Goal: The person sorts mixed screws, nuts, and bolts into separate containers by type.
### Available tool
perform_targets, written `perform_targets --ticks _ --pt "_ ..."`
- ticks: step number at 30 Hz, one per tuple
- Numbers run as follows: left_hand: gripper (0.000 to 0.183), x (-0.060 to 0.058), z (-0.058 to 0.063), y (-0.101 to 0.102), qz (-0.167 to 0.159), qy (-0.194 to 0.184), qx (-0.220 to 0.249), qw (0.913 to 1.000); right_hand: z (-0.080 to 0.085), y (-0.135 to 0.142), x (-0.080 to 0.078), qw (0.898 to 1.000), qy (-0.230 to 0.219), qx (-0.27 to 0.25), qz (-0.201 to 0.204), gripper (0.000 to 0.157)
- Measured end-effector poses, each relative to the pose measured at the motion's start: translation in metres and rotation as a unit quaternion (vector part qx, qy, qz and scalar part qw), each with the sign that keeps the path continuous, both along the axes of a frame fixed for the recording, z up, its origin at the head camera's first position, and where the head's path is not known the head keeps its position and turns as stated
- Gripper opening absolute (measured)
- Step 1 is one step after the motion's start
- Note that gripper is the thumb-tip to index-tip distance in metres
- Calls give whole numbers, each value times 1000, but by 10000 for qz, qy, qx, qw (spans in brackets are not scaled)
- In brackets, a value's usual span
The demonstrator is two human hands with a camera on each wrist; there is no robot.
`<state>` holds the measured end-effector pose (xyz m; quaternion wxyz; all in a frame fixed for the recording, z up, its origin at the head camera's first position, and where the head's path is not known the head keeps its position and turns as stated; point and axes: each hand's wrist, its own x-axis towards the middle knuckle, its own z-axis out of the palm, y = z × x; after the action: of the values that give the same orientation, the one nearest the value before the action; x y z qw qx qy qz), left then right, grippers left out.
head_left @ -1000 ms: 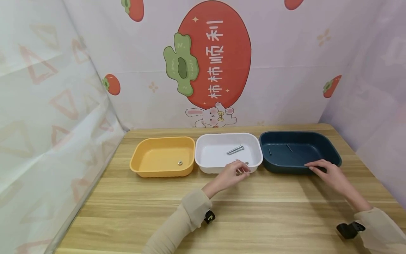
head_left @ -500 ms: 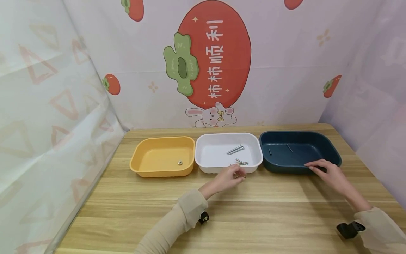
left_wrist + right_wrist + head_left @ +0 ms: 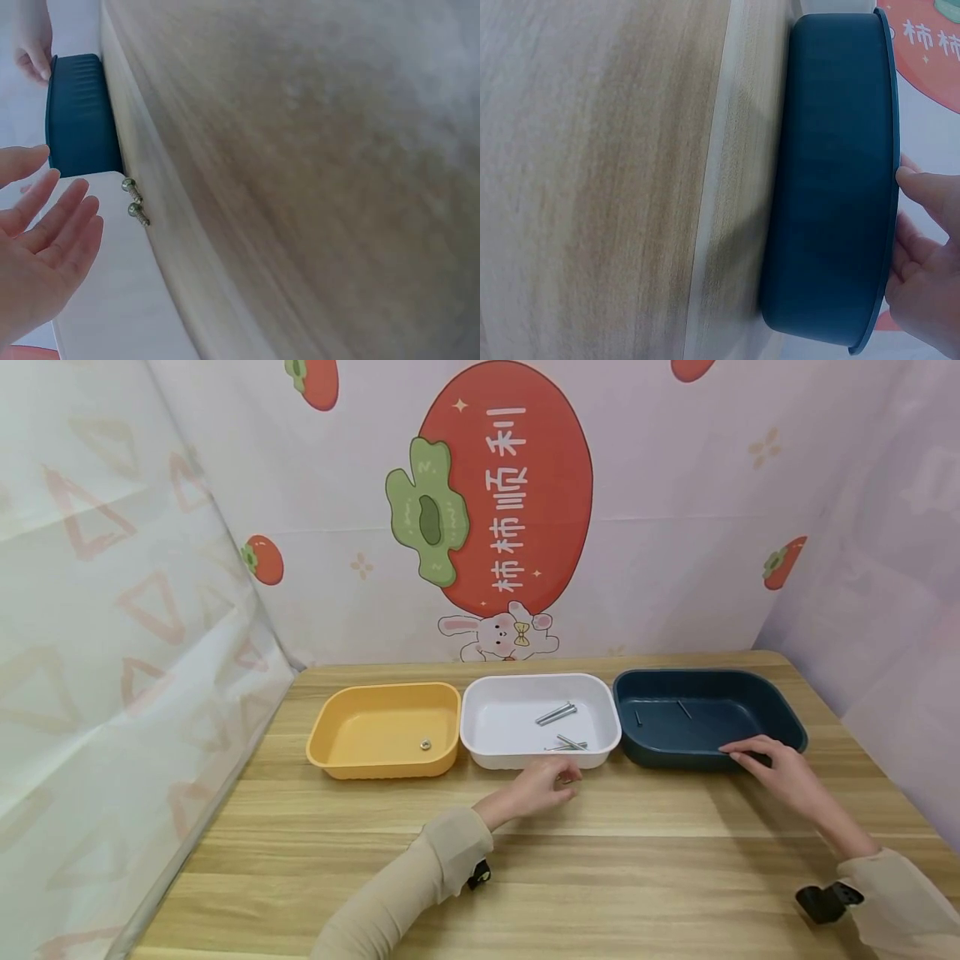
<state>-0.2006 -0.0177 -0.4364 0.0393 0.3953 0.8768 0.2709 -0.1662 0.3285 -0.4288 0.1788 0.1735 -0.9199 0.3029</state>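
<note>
My left hand (image 3: 534, 789) hovers in front of the white tray (image 3: 480, 752), fingers loosely bent and holding nothing. In the left wrist view, two brass-coloured round-headed screws (image 3: 133, 190) are on the wooden table close against that tray's front wall; the hand mostly hides them from the head camera. My right hand (image 3: 780, 772) pinches the front rim of the dark blue tray (image 3: 675, 760), with the thumb outside, as the right wrist view shows. Inside the white tray lie long silver bolts (image 3: 557, 713) and shorter silver screws (image 3: 573, 744).
A yellow tray (image 3: 330, 756) with one small nut (image 3: 425, 744) stands at the left of the row. Two thin dark screws (image 3: 684, 710) lie apart in the blue tray. The trays stand side by side near the back of the wooden table (image 3: 600, 877), before a printed cloth (image 3: 637, 593).
My left hand has drawn back and slightly left from the white tray's front rim, uncovering the short screws inside. The right hand keeps its place on the blue rim.
</note>
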Motion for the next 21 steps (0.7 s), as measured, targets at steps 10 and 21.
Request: perform_targets --ticks 10,21 --pt "22 0 -8 2 149 -120 -96 9998 0 0 0 10000 -43 -6 18 11" --pt "23 -2 -11 3 182 -175 -145 9996 1 0 1 10000 -81 -12 -10 11"
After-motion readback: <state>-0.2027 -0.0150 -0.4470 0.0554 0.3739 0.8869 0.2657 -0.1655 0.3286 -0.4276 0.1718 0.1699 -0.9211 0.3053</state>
